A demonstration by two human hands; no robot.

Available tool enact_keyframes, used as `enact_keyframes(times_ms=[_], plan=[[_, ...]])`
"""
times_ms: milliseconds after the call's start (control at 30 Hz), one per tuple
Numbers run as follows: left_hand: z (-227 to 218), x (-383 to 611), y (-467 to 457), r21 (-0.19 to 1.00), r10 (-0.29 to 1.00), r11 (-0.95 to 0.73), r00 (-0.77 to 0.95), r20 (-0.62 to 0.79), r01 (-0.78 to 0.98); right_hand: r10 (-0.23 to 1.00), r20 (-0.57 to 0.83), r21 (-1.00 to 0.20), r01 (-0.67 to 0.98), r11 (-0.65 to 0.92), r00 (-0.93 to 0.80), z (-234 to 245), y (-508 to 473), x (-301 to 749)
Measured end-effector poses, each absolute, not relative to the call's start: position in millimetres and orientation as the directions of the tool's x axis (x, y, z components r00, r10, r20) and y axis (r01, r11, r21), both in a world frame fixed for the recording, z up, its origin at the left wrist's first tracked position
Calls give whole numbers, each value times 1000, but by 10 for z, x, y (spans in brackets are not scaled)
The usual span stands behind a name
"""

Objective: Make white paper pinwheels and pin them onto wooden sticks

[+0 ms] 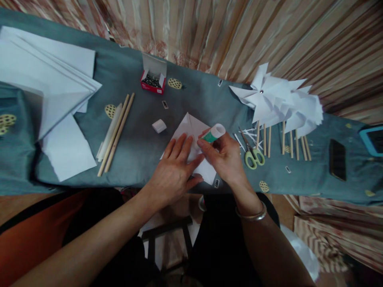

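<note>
A square of white paper (pixel 194 124) with crease lines lies on the cloth-covered table in front of me. Spread flat, my left hand (pixel 175 169) presses on its left and middle part. My right hand (pixel 223 157) is closed around a white and green glue stick (pixel 213 133), tilted with its lower end at the paper; the contact point is hidden by my fingers. A white cap (pixel 159 126) lies to the upper left of the paper. Just right of my right hand are green-handled scissors (pixel 253 157) beside thin white paper strips (pixel 236 141).
Paper pinwheels (pixel 275 99) on wooden sticks lie at the right, with a dark phone (pixel 337 159) and a blue-edged device (pixel 372 139) beyond. An open red box (pixel 153 81) of small metal pins stands at the back. Wooden sticks (pixel 116 133) and white sheets (pixel 68 75) lie left.
</note>
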State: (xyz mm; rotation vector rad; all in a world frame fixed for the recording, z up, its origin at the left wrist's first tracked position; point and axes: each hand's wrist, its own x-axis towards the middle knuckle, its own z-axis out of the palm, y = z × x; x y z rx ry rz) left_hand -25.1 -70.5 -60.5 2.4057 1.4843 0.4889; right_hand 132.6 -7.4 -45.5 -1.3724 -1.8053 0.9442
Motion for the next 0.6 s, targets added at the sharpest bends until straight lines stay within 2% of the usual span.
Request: enact_keyframes(times_ms=[600], plan=[[-607,-260,-700,383,891,-453,428,154,805,945,72,-845,484,228,-319,-388,-90,1328]])
